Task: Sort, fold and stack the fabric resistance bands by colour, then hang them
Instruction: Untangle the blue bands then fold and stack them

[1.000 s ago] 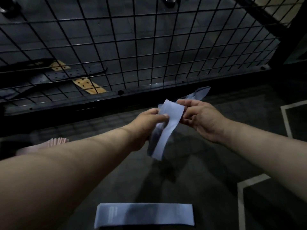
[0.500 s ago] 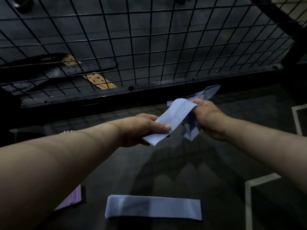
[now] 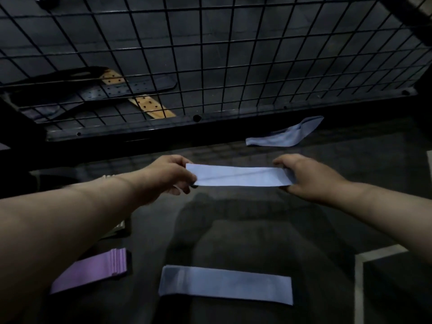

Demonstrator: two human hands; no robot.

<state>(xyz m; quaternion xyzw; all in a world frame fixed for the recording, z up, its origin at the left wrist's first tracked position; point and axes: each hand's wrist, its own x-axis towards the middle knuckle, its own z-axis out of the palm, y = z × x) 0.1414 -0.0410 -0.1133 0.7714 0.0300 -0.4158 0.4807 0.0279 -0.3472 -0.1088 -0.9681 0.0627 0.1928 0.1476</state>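
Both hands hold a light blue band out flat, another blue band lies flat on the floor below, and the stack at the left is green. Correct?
One slip: the head view shows the stack at the left is purple, not green. The left hand and right hand hold the light blue band out flat, and the other blue band lies flat on the floor below.

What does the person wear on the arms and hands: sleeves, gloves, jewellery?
Both arms are bare as far as the picture shows: no sleeve on the left arm or the right arm. The left hand and right hand wear no gloves, and I see no ring or watch. The dim light may hide small items.
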